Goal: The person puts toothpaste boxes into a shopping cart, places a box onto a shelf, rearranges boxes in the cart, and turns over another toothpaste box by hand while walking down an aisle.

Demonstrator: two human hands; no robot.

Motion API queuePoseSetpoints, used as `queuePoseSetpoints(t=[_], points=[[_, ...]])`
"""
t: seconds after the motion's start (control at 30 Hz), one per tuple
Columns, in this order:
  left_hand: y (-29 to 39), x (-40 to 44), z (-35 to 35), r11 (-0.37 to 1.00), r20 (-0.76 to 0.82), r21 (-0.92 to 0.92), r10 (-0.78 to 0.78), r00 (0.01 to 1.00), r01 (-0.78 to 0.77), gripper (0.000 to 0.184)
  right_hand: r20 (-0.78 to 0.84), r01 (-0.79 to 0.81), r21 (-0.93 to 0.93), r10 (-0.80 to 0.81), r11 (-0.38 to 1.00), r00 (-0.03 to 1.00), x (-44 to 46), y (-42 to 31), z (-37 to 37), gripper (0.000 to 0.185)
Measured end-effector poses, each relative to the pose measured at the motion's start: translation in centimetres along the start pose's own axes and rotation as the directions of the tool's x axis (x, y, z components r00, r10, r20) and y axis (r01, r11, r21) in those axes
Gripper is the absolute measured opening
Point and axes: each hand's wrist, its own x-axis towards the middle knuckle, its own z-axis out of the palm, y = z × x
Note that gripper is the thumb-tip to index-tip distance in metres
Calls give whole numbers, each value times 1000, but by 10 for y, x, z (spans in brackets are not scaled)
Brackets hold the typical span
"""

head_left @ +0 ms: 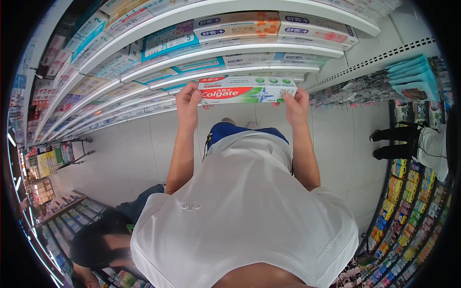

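Note:
A Colgate toothpaste box (245, 91), red, white and green, is held level in front of the lower shelves, its printed front towards the camera. My left hand (188, 102) is closed on one end, with the thumb on the front. On the other end my right hand (297, 106) is closed in the same way. The remaining fingers are partly hidden behind the box. Just beyond it are white shelves (230, 51) lined with toothpaste boxes (237, 26).
Blue packages (413, 79) hang at the right. A person in black trousers (401, 142) stands by the right-hand shelves (410, 192). Another person in dark clothes (98, 240) is close by at the lower left. A wheeled rack (60, 156) stands at the left.

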Motion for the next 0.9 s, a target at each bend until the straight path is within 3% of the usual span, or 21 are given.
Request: queuePoseSetpoints(t=[0.17,0.43,0.9], points=[[1,0,0,1000,-12,0,-31,999,31,24,-2,3,1,-3,1000,1000,1,5,-3,25],[-1,2,6,992,-140,46,-109,984,116,37,147,17,49,-24,999,989,1,-3,-5,48],[-4,3,12,985,-158,6,-169,973,172,38,243,-16,89,-6,996,970,-2,-10,-13,63]])
